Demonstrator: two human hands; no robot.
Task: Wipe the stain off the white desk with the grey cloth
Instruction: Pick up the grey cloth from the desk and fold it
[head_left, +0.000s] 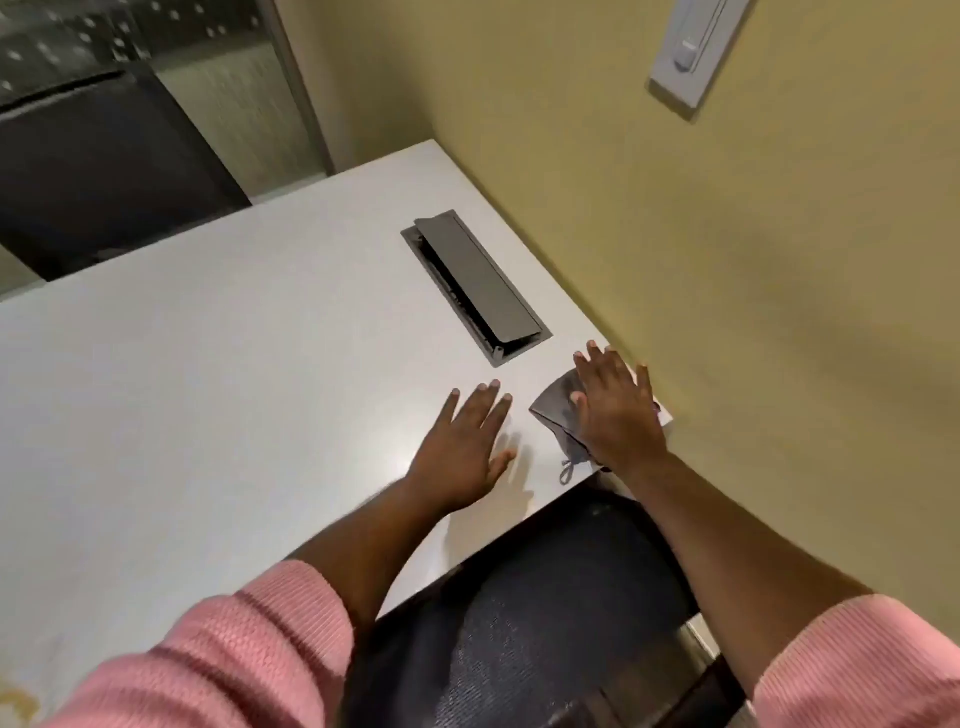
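The cloth, right of centre, looks soft and light: right hand lies flat on it, left hand spread empty; best pinched at its loose left fold

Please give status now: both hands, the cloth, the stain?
Right hand flat on grey cloth near desk corner. Left hand open, empty. Brownish stain far left, untouched. Nothing in between.

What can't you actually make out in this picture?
- Head view: the desk surface under the grey cloth, covered by the cloth and the right hand.
- A yellowish mark at the bottom left, cut off by the frame edge and the pink sleeve.
- Inside the cable box, hidden by its lid.
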